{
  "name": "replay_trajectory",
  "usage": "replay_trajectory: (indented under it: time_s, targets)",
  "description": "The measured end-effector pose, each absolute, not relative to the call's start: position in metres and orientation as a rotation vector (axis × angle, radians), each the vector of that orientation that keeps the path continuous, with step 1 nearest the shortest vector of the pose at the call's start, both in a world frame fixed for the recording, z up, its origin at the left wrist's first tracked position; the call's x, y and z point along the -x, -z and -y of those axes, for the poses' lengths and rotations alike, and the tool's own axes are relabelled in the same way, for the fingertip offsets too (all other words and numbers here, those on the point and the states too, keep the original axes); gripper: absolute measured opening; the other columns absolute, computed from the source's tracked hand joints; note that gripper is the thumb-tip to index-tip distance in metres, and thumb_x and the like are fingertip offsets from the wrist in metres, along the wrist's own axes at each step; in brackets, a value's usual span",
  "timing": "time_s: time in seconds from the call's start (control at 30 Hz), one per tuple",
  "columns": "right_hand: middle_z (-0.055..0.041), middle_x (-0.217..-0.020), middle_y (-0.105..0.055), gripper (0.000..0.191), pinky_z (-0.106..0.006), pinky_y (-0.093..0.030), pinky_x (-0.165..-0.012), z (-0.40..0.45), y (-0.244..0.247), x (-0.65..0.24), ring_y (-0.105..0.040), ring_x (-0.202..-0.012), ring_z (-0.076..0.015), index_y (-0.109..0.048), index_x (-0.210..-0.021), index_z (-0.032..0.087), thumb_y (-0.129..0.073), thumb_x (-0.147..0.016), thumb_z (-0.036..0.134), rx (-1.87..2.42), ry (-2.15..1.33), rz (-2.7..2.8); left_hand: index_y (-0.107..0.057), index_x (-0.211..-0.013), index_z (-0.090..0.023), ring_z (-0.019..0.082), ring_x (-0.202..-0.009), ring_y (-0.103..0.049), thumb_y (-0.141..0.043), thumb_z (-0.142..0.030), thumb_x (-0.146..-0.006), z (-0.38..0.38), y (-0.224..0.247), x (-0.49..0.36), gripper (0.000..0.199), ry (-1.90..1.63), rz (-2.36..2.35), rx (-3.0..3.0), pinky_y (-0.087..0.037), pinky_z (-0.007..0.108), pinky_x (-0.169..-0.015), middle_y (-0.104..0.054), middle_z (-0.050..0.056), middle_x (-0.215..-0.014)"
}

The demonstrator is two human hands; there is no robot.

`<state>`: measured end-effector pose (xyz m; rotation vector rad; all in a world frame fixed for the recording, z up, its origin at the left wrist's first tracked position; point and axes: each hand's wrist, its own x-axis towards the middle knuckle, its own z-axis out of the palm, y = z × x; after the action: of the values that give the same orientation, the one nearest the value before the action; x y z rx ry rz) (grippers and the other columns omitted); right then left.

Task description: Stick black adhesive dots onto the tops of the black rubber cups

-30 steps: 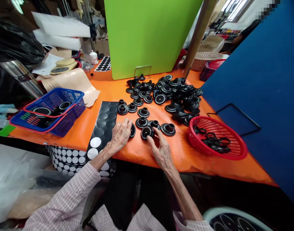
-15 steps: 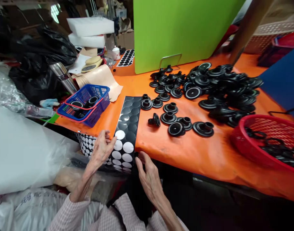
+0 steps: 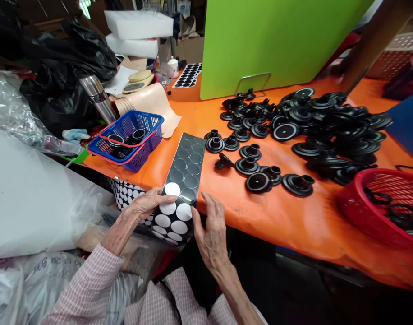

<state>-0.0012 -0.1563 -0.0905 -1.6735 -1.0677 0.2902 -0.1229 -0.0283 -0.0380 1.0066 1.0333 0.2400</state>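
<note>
My left hand (image 3: 147,203) lies across a long black sheet (image 3: 188,164) with its fingers at the first white round sticker (image 3: 172,189), and it seems to hold the sheet. More white stickers (image 3: 169,221) cover the near end, which overhangs the table edge. My right hand (image 3: 211,230) stands just right of the sheet, its thumb at the sheet's edge and its fingers apart on the orange tabletop (image 3: 277,216). Black flanged rubber parts (image 3: 259,183) stand beyond the sheet, and one (image 3: 224,161) lies on its side. A larger heap (image 3: 328,128) fills the far right.
A blue basket (image 3: 125,140) holds black parts, and a red basket (image 3: 378,203) holds black rings. A tan sheet (image 3: 149,106), a steel flask (image 3: 98,99) and foam slabs (image 3: 139,25) lie to the far left. A green board (image 3: 277,45) stands behind the parts.
Both hands have left the black parts and come to the sheet near the table edge. My view has turned left, and one black part now lies on its side.
</note>
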Motion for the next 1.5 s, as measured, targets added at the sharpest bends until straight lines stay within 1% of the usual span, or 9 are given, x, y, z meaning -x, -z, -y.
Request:
replay_trajectory:
  time_s: [0.17, 0.37, 0.67, 0.83, 1.0, 1.1, 1.2, 1.33, 1.5]
  targets:
    - [-0.0105, -0.106, -0.063, 0.02, -0.044, -0.052, -0.087, 0.139, 0.089, -0.004, -0.058, -0.102, -0.0247, -0.06, -0.108, 0.022, -0.052, -0.092, 0.031, 1.681, -0.247, 1.205, -0.067, -0.07, -0.011, 0.011, -0.061, -0.054, -0.087, -0.036, -0.048, 0.03, 0.044, 0.122, 0.039, -0.271, -1.065, -1.012, -0.039, 0.023, -0.06, -0.065, 0.002, -0.067]
    - [-0.0094, -0.097, -0.065, 0.017, -0.041, -0.053, -0.082, 0.136, 0.086, -0.002, -0.06, -0.094, -0.0243, -0.063, -0.102, 0.021, -0.054, -0.091, 0.031, 1.727, -0.214, 1.256, -0.066, -0.067, -0.012, 0.01, -0.061, -0.049, -0.082, -0.04, -0.057, 0.032, 0.047, 0.12, 0.034, -0.259, -0.952, -1.129, -0.036, 0.022, -0.06, -0.061, -0.001, -0.063]
    - [-0.0043, -0.081, -0.065, 0.023, -0.032, -0.051, -0.071, 0.143, 0.078, -0.029, -0.063, -0.076, -0.0181, -0.06, -0.084, 0.022, -0.042, -0.096, 0.027, 1.709, -0.151, 1.043, -0.063, -0.09, -0.016, 0.019, -0.079, -0.058, -0.073, -0.046, -0.064, 0.031, 0.038, 0.128, 0.041, -0.378, -1.214, -1.539, -0.044, 0.029, -0.07, -0.066, 0.004, -0.083]
    - [-0.0067, -0.094, -0.066, 0.021, -0.03, -0.055, -0.075, 0.154, 0.074, -0.016, -0.066, -0.082, -0.0168, -0.064, -0.096, 0.024, -0.043, -0.096, 0.026, 1.618, -0.18, 1.163, -0.057, -0.083, -0.018, 0.015, -0.069, -0.052, -0.062, -0.055, -0.074, 0.049, 0.019, 0.111, 0.038, -0.46, -1.263, -1.636, -0.041, 0.029, -0.067, -0.056, -0.001, -0.071]
    - [-0.0111, -0.121, -0.06, 0.031, -0.037, -0.055, -0.09, 0.16, 0.072, -0.011, -0.062, -0.109, -0.0224, -0.058, -0.118, 0.023, -0.057, -0.088, 0.03, 1.497, -0.436, 1.106, -0.051, -0.078, -0.018, 0.01, -0.058, -0.049, -0.069, -0.042, -0.067, 0.06, 0.018, 0.086, 0.031, -0.424, -0.995, -1.294, -0.039, 0.023, -0.061, -0.051, -0.005, -0.062]
    - [-0.0058, -0.091, -0.066, 0.025, -0.033, -0.056, -0.073, 0.159, 0.072, -0.02, -0.065, -0.082, -0.0186, -0.06, -0.098, 0.02, -0.058, -0.086, 0.042, 1.471, -0.658, 0.733, -0.057, -0.087, -0.018, 0.012, -0.06, -0.056, -0.062, -0.044, -0.074, 0.059, 0.013, 0.076, 0.029, -0.328, -0.937, -1.436, -0.042, 0.024, -0.061, -0.059, -0.002, -0.068]
    - [0.0016, -0.067, -0.057, 0.028, -0.026, -0.05, -0.06, 0.154, 0.07, -0.028, -0.056, -0.062, -0.0135, -0.056, -0.078, 0.021, -0.056, -0.085, 0.048, 1.41, -0.697, 0.529, -0.065, -0.095, -0.019, 0.016, -0.067, -0.06, -0.051, -0.045, -0.084, 0.047, 0.002, 0.062, 0.031, -0.257, -1.012, -1.858, -0.044, 0.028, -0.065, -0.064, 0.003, -0.086]
    - [0.0014, -0.073, -0.055, 0.025, -0.025, -0.048, -0.063, 0.158, 0.065, -0.044, -0.055, -0.066, -0.0133, -0.055, -0.08, 0.022, -0.058, -0.083, 0.046, 1.422, -0.559, 0.497, -0.062, -0.113, -0.021, 0.02, -0.093, -0.059, -0.045, -0.029, -0.087, 0.013, 0.001, 0.036, 0.033, -0.419, -1.11, -2.295, -0.043, 0.036, -0.09, -0.059, 0.007, -0.112]
    - [0.0014, -0.07, -0.055, 0.025, -0.026, -0.048, -0.062, 0.185, 0.069, -0.07, -0.055, -0.064, -0.0138, -0.057, -0.082, 0.022, -0.056, -0.084, 0.047, 1.506, -0.607, 0.579, -0.059, -0.108, -0.021, 0.025, -0.094, -0.055, -0.056, -0.035, -0.081, -0.009, 0.019, 0.02, 0.031, -0.155, -0.916, -2.427, -0.042, 0.042, -0.091, -0.059, 0.007, -0.1]
